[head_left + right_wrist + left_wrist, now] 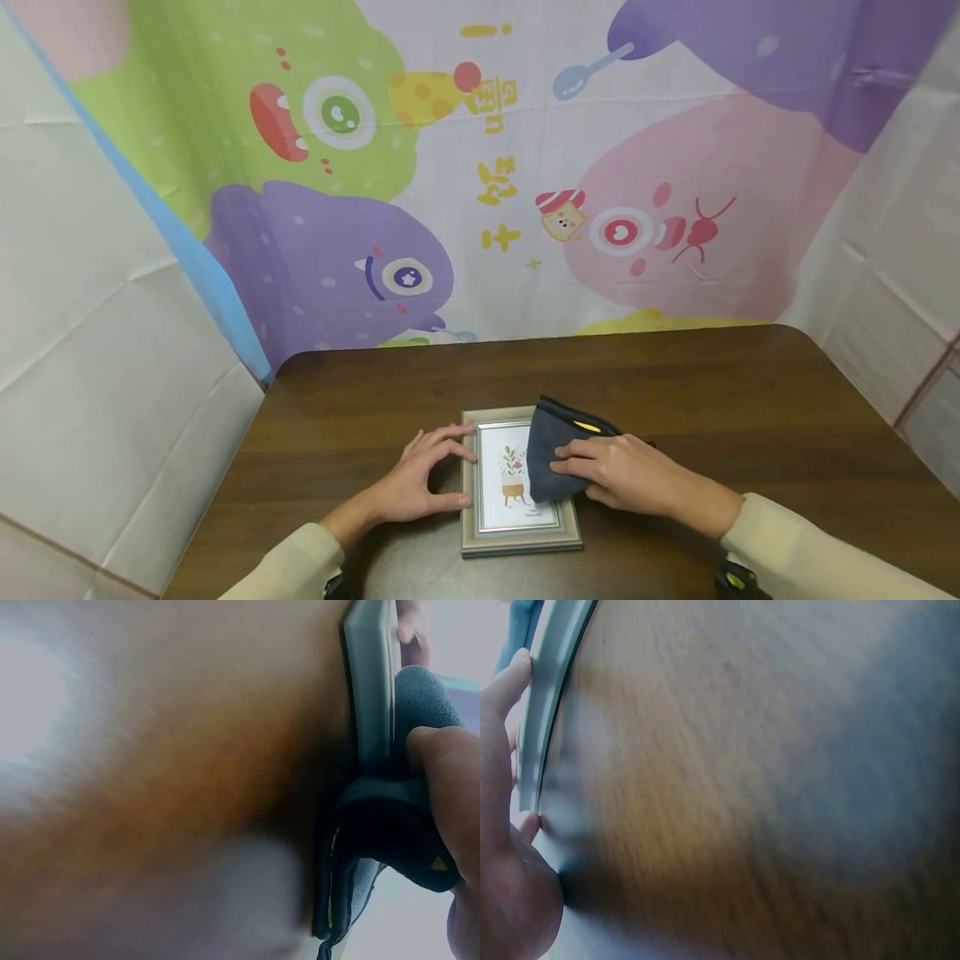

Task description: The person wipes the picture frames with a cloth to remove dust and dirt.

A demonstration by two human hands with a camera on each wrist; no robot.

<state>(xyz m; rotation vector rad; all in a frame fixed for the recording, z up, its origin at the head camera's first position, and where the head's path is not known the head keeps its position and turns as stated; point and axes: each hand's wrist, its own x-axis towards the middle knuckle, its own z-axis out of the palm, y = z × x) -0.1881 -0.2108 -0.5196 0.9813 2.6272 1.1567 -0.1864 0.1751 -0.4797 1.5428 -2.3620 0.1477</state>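
Observation:
A picture frame (521, 542) with a pale, silvery border lies flat on the table, holding a print of a potted plant. Along its left edge my left hand (420, 479) rests with the fingers spread, fingertips and thumb at the border. In the left wrist view, that hand's fingertips meet the frame's side (547, 712). My right hand (630, 475) holds a dark grey cloth (551, 458) with black trim and a yellow mark against the frame's right part, hiding some of the print. The right wrist view shows the cloth (424, 697) bunched under the thumb, draped over the frame's side (371, 690).
The brown wooden table (360, 392) has rounded far corners. Behind it hangs a cloth backdrop (510, 275) with cartoon monsters. Pale sheets (97, 317) close off both sides.

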